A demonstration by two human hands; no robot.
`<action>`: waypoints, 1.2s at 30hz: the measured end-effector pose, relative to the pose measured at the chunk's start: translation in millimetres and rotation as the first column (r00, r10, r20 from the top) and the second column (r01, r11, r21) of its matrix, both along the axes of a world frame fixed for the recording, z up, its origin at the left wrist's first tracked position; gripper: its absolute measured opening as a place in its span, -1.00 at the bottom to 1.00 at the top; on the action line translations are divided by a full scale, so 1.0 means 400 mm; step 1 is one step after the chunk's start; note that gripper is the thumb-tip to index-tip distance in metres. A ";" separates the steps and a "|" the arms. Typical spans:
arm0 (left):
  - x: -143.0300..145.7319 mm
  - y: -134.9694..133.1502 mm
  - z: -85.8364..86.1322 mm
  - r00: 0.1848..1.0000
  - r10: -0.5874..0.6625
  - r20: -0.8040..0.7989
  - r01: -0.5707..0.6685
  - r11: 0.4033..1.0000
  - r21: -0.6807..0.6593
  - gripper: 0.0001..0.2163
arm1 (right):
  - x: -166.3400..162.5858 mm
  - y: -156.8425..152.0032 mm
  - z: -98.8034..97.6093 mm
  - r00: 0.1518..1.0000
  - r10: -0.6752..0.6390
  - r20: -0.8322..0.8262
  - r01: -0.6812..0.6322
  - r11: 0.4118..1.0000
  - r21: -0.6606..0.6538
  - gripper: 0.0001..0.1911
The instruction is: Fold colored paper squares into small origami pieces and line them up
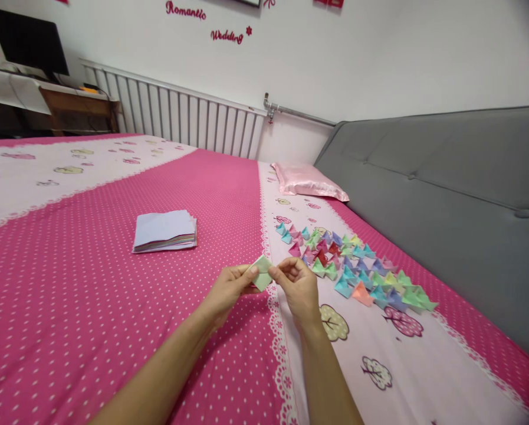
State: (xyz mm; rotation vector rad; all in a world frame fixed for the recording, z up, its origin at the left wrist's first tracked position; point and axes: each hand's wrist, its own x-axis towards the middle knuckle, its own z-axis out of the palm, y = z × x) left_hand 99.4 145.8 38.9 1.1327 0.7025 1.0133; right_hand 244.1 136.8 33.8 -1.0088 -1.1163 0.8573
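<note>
The left hand [229, 286] and right hand [299, 290] each have thumb and fingers pinched closed on a side of a small folded green paper [262, 278], holding it above the bed [91, 319]. Near the right hand, I see colourful paper boats [349, 263] clustered together; leftward lies a paper stack [164, 229]. Farther off are a pink pillow [309, 182], grey headboard [450, 165] and white radiator [171, 109].

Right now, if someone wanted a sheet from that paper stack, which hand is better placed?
Probably the left hand: it is nearer the paper stack, which lies ahead and to its left. The right hand is farther off, nearer the folded paper pieces. Both hold the green paper.
</note>
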 end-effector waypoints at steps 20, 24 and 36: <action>-0.002 0.003 0.014 0.979 0.190 -0.070 -0.191 0.982 0.005 -0.70 | 0.014 -0.005 0.011 0.980 0.095 -0.174 -0.121 0.982 -0.147 -0.65; -0.003 0.006 0.016 0.962 0.212 -0.171 -0.190 0.973 0.133 -0.69 | 0.011 -0.007 0.010 0.977 0.195 -0.086 -0.206 0.968 -0.142 -0.66; -0.003 0.006 0.006 0.922 0.249 -0.298 -0.188 0.957 0.219 -0.72 | 0.011 -0.004 0.011 0.993 0.111 0.028 -0.108 0.990 -0.091 -0.81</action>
